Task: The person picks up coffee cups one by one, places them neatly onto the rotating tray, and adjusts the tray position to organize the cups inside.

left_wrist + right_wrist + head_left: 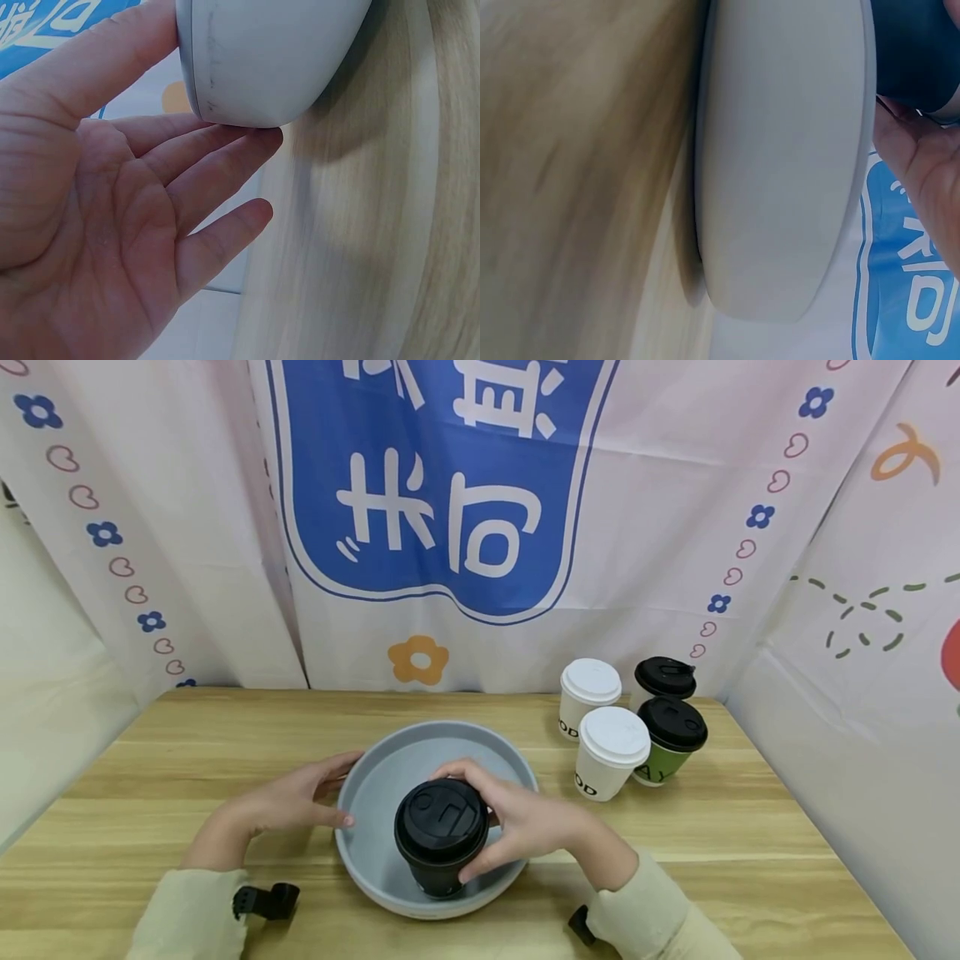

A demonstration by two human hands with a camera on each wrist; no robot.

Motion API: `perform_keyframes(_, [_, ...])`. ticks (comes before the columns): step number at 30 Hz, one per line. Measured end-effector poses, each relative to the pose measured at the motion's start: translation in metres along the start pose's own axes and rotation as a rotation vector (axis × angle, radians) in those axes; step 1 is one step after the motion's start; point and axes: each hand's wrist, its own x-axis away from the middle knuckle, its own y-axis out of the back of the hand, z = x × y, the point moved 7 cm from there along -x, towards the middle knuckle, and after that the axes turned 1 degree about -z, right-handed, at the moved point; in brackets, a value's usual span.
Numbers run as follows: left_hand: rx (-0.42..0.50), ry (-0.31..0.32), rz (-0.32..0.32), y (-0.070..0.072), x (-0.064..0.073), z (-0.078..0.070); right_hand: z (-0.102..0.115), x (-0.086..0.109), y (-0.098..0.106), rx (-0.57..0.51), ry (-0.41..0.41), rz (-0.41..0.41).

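A black paper cup with a black lid [441, 827] stands upright over the near part of a round grey tray [435, 747]. My right hand [528, 818] grips this cup from the right, thumb at the near side and fingers behind it. At the tray's left edge, my left hand [288, 797] holds the rim. The left wrist view shows its thumb on the rim and the fingertips [268, 140] against the outer wall. In the right wrist view the tray wall [787, 165] covers most of the cup [911, 52].
To the right of the tray stand two white cups with white lids [613, 752], a green cup with a black lid [671, 739] and another black-lidded cup [664, 678]. They share a wooden table [750, 860]. A printed cloth [652, 527] hangs behind.
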Motion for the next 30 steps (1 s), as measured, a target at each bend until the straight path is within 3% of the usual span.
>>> perform_keyframes(23, [-0.015,0.024,-0.02,0.002,0.003,0.002,-0.003,0.001,-0.003,-0.016,-0.072,0.045])
perform_keyframes(30, [-0.013,0.025,-0.021,0.002,0.0,0.002,-0.003,0.01,0.01,0.055,-0.169,0.026])
